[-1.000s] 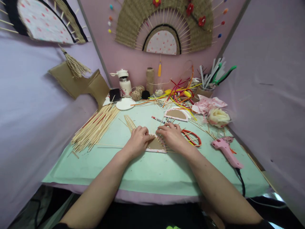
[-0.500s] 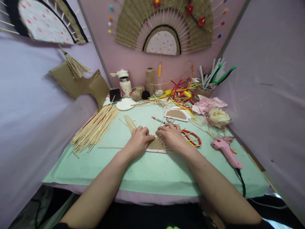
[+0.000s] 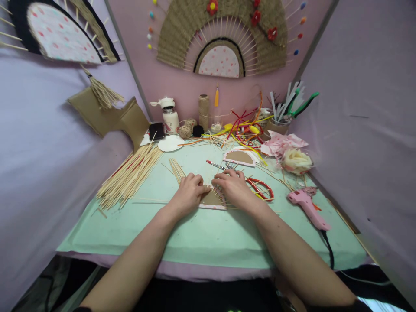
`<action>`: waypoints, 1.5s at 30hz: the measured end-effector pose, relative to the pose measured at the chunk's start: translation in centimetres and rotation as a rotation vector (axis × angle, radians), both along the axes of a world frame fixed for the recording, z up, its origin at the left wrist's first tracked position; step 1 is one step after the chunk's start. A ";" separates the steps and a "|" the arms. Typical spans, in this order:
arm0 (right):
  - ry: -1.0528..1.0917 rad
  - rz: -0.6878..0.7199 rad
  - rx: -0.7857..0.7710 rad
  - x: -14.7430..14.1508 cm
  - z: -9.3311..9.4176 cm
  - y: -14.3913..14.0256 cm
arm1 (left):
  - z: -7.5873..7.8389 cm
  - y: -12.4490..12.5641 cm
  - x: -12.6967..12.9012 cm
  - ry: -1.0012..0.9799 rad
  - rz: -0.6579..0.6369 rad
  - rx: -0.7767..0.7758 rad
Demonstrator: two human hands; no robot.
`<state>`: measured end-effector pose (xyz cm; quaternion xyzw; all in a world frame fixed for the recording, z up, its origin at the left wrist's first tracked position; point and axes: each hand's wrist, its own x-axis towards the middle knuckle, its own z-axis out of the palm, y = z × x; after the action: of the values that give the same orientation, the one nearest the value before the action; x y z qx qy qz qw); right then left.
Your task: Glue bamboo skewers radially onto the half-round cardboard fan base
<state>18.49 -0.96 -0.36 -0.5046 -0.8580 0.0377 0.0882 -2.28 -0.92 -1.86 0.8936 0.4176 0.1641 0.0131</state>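
A brown cardboard half-circle (image 3: 211, 199) with a pink-spotted white rim lies flat in the middle of the table, and thin bamboo sticks (image 3: 175, 169) fan out from its curved edge. On its left side rests my left hand (image 3: 189, 193), fingers curled and the index finger pressed onto the cardboard near the top of the curve. My right hand (image 3: 232, 185) bends over the upper right edge, its fingertips closed at a stick there. The two hands nearly meet, and they cover part of the curve and the stick ends.
A big pile of bamboo sticks (image 3: 130, 177) lies left. Red-handled scissors (image 3: 264, 190) and a pink glue gun (image 3: 308, 209) are to the right. Behind are a pen (image 3: 214, 164), a second half-circle (image 3: 239, 157), a twine spool (image 3: 203, 112) and an open bottle (image 3: 170, 119).
The view has shifted very slightly. Both hands stay in the same place on the cardboard, with hardly any visible movement.
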 end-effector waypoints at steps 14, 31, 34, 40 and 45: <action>0.008 -0.001 -0.004 -0.1 0.0 0.0 | 0.3 0.0 0.2 0.016 0.019 -0.032; -0.002 -0.009 -0.021 -0.3 0.3 0.0 | 0.4 0.1 0.4 0.012 0.020 -0.044; -0.001 -0.015 -0.031 -0.4 0.5 -0.1 | 0.4 0.1 0.4 0.011 0.021 -0.044; 0.001 -0.018 -0.049 -0.5 0.7 -0.2 | 0.5 0.2 0.5 0.011 0.029 -0.053; -0.006 -0.017 -0.045 -0.5 0.7 -0.1 | 0.7 0.2 0.6 0.009 0.031 -0.065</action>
<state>17.98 -1.07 0.34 -0.5137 -0.8530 0.0547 0.0745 -1.66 -0.73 -1.15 0.8868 0.4367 0.1468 0.0377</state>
